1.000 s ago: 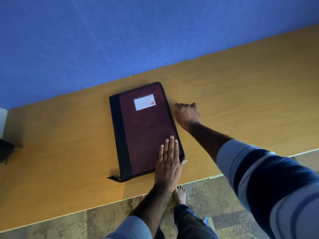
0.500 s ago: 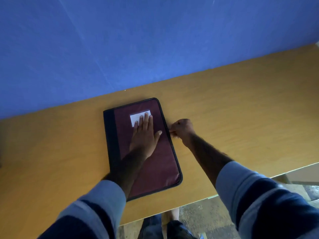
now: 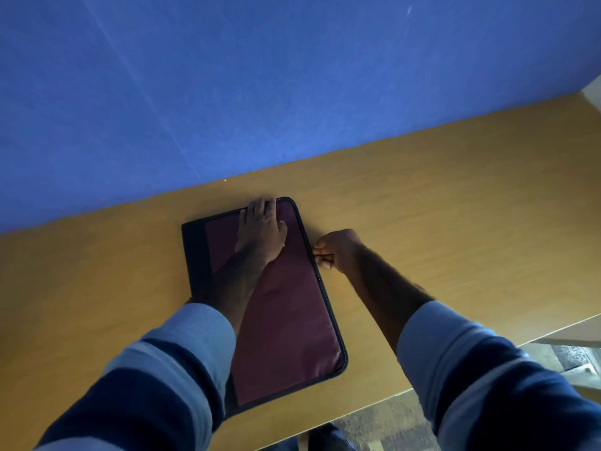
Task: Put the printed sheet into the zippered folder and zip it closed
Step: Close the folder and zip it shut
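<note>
You stand at a tan wood-grain counter (image 3: 455,203) that runs up against a blue wall (image 3: 260,92). The counter's near edge cuts diagonally across the lower right, with mottled floor (image 3: 383,424) below it. Bare counter lies wide on both sides of the folder (image 3: 286,317), and a narrower strip separates its far end from the wall. The folder lies flat, its near end close to the counter's edge. It is maroon with a black spine band along the left and black edging around rounded corners; the cover shows slight puckers. Your left hand (image 3: 261,231) rests flat, fingers spread, on the far end of the cover. Your right hand (image 3: 338,250) is curled tight against the folder's right edge, fingertips pinched together; whatever it grips is too small to make out.
</note>
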A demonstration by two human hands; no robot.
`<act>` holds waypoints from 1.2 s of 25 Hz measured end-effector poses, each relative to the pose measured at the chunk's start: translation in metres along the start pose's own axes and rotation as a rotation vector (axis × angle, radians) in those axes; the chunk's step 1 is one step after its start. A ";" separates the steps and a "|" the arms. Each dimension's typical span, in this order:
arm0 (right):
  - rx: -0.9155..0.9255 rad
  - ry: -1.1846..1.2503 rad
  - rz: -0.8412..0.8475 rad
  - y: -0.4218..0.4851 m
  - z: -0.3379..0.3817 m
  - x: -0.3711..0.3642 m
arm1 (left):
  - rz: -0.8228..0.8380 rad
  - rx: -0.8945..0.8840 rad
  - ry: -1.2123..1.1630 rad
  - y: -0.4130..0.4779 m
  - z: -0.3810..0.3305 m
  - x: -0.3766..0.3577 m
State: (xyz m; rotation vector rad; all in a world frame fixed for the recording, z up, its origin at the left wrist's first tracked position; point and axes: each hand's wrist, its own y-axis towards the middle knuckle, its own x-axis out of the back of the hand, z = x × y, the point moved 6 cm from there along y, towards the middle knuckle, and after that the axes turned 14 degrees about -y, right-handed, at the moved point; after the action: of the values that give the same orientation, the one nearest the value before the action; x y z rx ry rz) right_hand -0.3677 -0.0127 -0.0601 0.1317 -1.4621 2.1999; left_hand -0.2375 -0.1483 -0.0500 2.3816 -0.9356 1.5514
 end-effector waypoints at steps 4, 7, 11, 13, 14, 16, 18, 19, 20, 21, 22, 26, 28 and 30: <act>0.012 0.014 -0.019 0.007 0.034 -0.002 | 0.008 -0.009 -0.065 0.003 0.001 0.005; 0.009 0.015 0.026 0.016 0.060 -0.006 | 0.010 -0.033 -0.081 0.004 0.001 0.010; 0.036 0.009 0.025 0.024 0.095 -0.007 | 0.025 -0.046 -0.151 0.012 0.001 0.014; 0.076 -0.068 0.031 0.024 0.113 -0.009 | 0.053 -0.052 -0.191 0.018 0.001 0.016; 0.105 -0.126 0.042 0.022 0.121 -0.010 | 0.062 -0.059 -0.204 0.021 0.000 0.018; 0.190 -0.243 0.042 0.022 0.134 -0.013 | 0.070 -0.073 -0.214 0.024 -0.002 0.019; 0.303 -0.307 0.036 0.020 0.146 -0.014 | 0.073 -0.043 -0.245 0.028 0.001 0.020; 0.337 -0.319 0.033 0.018 0.150 -0.013 | 0.062 -0.024 -0.256 0.032 0.003 0.020; 0.360 -0.324 0.030 0.016 0.152 -0.012 | 0.043 -0.008 -0.255 0.037 0.005 0.020; 0.372 -0.346 0.023 0.017 0.153 -0.012 | 0.022 0.000 -0.239 0.042 0.006 0.022; 0.375 -0.364 0.016 0.017 0.154 -0.013 | 0.004 0.003 -0.220 0.047 0.006 0.022; 0.350 -0.364 -0.002 0.028 0.155 -0.017 | 0.004 0.042 -0.226 0.061 -0.002 0.021; 0.333 -0.398 -0.002 0.034 0.155 -0.019 | 0.001 0.111 -0.233 0.069 -0.005 0.021; 0.362 -0.505 0.002 0.033 0.152 -0.023 | -0.006 0.174 -0.227 0.074 -0.004 0.022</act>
State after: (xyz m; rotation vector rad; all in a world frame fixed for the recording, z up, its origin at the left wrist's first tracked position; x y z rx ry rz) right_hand -0.3910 -0.1654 -0.0318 0.8600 -1.2712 2.5291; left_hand -0.2770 -0.2145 -0.0446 2.7254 -0.8627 1.4363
